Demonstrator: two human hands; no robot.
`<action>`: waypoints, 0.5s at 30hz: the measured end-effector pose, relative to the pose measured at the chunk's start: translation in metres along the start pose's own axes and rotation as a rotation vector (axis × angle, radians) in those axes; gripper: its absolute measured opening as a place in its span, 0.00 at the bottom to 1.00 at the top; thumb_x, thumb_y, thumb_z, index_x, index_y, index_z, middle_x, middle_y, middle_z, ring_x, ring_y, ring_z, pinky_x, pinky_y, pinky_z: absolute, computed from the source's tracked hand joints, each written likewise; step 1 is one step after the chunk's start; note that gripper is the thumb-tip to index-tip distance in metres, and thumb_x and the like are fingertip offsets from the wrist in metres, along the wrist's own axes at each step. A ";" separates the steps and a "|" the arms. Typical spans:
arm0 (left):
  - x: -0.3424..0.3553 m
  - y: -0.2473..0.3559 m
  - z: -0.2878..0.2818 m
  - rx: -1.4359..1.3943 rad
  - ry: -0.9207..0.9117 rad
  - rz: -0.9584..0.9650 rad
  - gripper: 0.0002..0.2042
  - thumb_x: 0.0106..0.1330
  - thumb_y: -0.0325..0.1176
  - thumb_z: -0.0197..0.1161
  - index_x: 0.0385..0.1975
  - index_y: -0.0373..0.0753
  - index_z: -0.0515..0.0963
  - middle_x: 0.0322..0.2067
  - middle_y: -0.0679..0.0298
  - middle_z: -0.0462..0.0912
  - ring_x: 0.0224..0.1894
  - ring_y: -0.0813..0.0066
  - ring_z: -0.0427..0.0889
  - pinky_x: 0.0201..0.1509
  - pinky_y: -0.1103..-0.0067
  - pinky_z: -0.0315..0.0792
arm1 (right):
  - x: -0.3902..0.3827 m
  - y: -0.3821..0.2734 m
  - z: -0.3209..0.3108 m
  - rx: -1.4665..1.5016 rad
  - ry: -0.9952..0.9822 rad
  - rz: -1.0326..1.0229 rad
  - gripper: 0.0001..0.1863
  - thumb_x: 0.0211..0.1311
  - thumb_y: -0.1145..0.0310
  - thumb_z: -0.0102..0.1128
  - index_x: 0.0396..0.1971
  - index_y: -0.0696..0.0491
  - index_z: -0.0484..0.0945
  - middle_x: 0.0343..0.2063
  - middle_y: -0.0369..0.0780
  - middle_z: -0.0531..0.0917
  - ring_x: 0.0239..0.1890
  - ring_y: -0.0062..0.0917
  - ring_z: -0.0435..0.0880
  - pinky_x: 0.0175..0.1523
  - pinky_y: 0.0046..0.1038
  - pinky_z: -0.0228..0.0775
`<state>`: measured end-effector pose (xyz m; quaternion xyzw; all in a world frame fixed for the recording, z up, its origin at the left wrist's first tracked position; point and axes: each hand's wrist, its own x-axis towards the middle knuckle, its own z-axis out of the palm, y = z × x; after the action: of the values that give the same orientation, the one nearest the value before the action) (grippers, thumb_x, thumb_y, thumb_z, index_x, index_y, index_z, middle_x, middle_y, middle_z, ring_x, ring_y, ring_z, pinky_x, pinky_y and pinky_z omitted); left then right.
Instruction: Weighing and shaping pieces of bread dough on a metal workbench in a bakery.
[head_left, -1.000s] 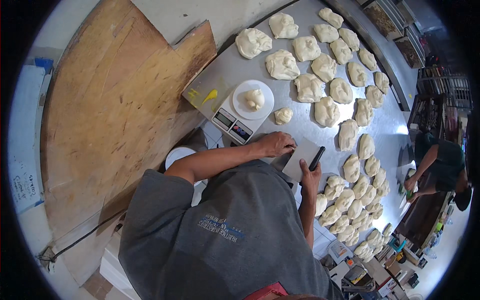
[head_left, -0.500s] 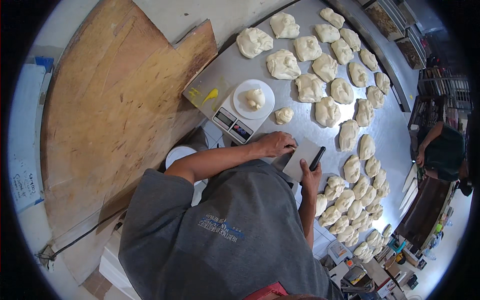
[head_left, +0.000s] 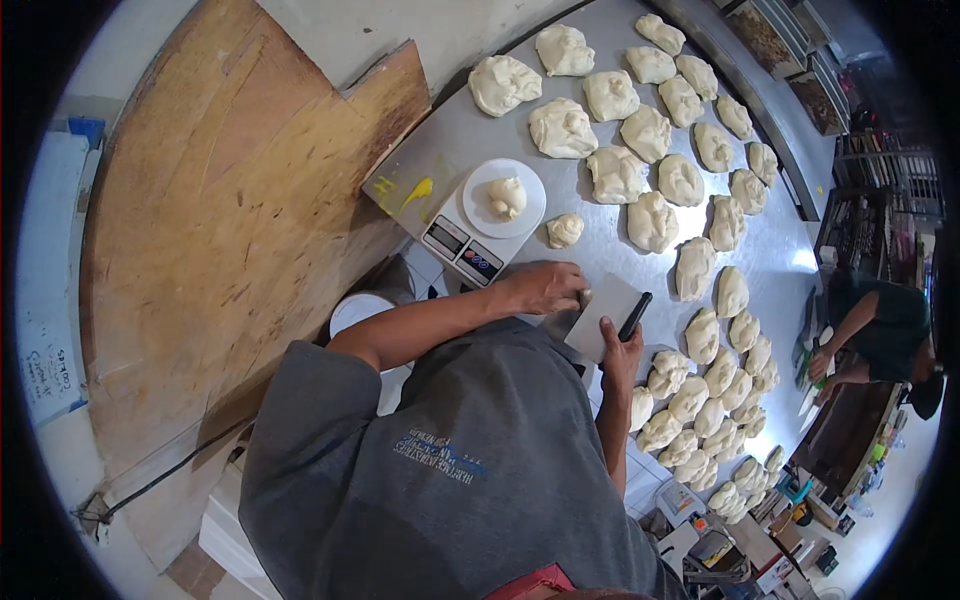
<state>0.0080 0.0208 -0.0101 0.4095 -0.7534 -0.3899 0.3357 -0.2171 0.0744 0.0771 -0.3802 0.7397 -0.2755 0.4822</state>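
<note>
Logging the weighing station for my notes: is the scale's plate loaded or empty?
Loaded: a small lump of dough sits on the round plate of the white scale.

I'm wearing a dark grey cloth T-shirt, and on its front several lines of pale printed capital lettering are running upside down in my view, with a small blue mark crossing them. To my left, a pale, flat white panel is carrying dark handwritten lettering, slanting in a few short lines. On the white plastic kitchen scale, a grey rectangular display is sitting beside a dark button panel; any digits or labels there are showing too small for reading.
</note>
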 end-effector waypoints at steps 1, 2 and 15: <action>-0.003 0.000 -0.004 0.028 0.033 0.038 0.16 0.64 0.35 0.73 0.52 0.41 0.87 0.51 0.58 0.86 0.47 0.59 0.86 0.53 0.65 0.78 | 0.000 0.000 0.000 0.014 0.008 -0.017 0.27 0.67 0.60 0.73 0.55 0.63 0.75 0.42 0.51 0.86 0.39 0.34 0.84 0.46 0.34 0.80; -0.005 0.006 -0.016 0.209 0.183 0.028 0.20 0.62 0.37 0.74 0.54 0.43 0.86 0.56 0.58 0.83 0.53 0.58 0.83 0.58 0.64 0.75 | 0.001 0.000 -0.001 0.018 0.011 -0.016 0.27 0.67 0.60 0.73 0.55 0.63 0.75 0.42 0.51 0.86 0.39 0.34 0.84 0.46 0.34 0.80; -0.001 0.027 -0.113 0.019 0.510 -0.169 0.25 0.59 0.31 0.77 0.58 0.40 0.82 0.64 0.56 0.76 0.57 0.53 0.80 0.59 0.66 0.77 | 0.006 -0.016 -0.010 0.146 0.091 -0.089 0.26 0.68 0.62 0.72 0.57 0.63 0.76 0.45 0.51 0.86 0.40 0.33 0.85 0.48 0.33 0.80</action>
<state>0.0921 -0.0038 0.0658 0.5588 -0.6113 -0.2937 0.4771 -0.2233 0.0614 0.0905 -0.3635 0.7212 -0.3669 0.4617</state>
